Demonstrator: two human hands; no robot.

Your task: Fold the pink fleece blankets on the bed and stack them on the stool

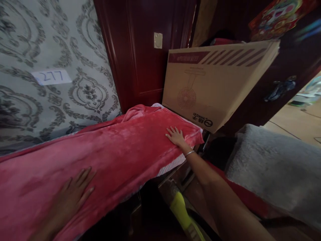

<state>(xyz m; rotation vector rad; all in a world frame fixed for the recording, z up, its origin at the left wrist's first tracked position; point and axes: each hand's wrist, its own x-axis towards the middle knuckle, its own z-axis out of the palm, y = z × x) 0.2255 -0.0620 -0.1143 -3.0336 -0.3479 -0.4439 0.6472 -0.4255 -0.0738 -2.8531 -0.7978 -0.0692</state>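
Your right hand (176,137) lies palm down on the red cloth (120,144), close to its far right end, with the fingers spread and nothing gripped between them. Your left hand (74,192) is also palm down over the same cloth, nearer to you; its fingers stand a little apart, the thumb away from them, and it clamps nothing, though whether the whole palm bears on the fabric you cannot tell. The cloth extends beneath and between both hands and runs on past the left one, with loose folds along the edge beyond them. A pale striped fabric (173,164) shows under its near edge, just below your right hand. A bracelet (190,153) circles your right wrist. Just beyond that hand stands a tilted cardboard box (208,83), its printing upside down. Beyond your left hand rises a patterned wall (57,36) bearing a paper slip (51,77) marked 277. To the right of your right forearm lies a grey plush cover (276,170); to its left, below the cloth, is a yellow-green object (182,211), partly hidden.
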